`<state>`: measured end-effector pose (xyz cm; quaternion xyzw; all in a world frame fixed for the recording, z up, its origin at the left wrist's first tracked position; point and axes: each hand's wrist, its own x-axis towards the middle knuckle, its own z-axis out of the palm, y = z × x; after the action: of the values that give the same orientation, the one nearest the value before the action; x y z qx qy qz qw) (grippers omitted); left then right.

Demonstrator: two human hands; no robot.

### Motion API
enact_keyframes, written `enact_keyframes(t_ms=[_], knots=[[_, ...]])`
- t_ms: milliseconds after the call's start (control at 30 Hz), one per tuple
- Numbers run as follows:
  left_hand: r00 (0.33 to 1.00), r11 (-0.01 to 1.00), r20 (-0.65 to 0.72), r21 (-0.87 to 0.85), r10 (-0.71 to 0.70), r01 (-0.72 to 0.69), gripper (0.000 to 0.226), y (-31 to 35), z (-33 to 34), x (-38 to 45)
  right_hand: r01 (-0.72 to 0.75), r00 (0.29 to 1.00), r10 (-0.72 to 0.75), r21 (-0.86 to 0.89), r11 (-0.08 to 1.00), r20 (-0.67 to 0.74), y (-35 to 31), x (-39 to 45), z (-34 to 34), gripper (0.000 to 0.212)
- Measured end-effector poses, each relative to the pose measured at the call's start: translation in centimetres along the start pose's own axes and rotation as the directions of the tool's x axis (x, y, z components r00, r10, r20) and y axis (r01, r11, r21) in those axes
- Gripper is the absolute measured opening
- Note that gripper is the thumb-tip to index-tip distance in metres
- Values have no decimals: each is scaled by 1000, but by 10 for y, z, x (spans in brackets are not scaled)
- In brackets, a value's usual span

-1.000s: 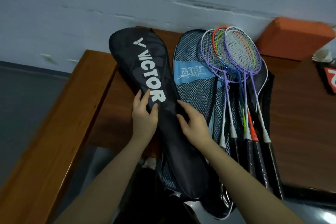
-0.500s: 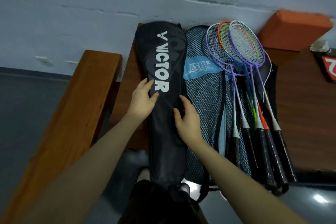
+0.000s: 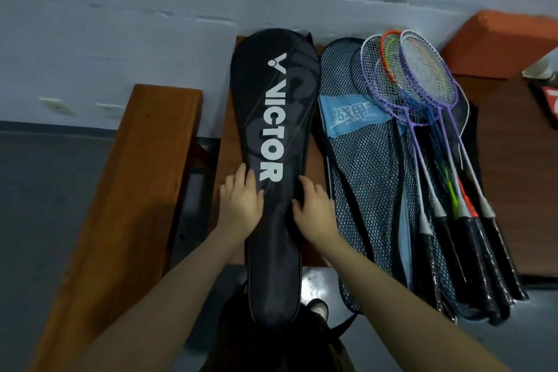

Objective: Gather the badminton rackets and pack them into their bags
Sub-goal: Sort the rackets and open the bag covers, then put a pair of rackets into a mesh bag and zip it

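Observation:
A black racket bag [image 3: 273,118] with white VICTOR lettering lies lengthwise on the brown table [image 3: 513,190], its narrow end hanging over the near edge. My left hand [image 3: 240,204] rests on the bag's left edge, fingers fairly straight. My right hand [image 3: 315,210] lies on its right edge, thumb on the fabric. To the right lies a blue mesh racket bag [image 3: 362,178] with a light blue label. Several rackets [image 3: 422,87] with purple, orange and white frames are stacked on its right part, black grips toward me.
A wooden bench [image 3: 133,205] runs along the left, with a gap between it and the table. An orange block [image 3: 501,42] stands at the back right against the grey wall. A red and white item [image 3: 550,103] sits at the right edge. My shoe [image 3: 318,308] shows below.
Both hands have turned the black bag from a slant to straight, parallel with the mesh bag. The rackets and mesh bag have not moved.

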<state>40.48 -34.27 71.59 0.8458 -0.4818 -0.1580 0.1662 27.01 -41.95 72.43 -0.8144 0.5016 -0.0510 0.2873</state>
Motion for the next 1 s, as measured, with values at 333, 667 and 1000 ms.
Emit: enact_keyframes(t_ms=[333, 667, 1000], knots=[[996, 987, -20, 134, 91, -88, 44, 15, -3, -8, 70, 998, -70, -7, 998, 8, 12, -1, -20, 43], [967, 968, -63, 70, 245, -241, 33, 135, 20, -2, -2, 987, 39, 235, 972, -153, 101, 9, -104, 30], [999, 996, -22, 80, -29, 31, 38, 215, 83, 14, 35, 999, -34, 119, 992, -9, 196, 41, -150, 40]])
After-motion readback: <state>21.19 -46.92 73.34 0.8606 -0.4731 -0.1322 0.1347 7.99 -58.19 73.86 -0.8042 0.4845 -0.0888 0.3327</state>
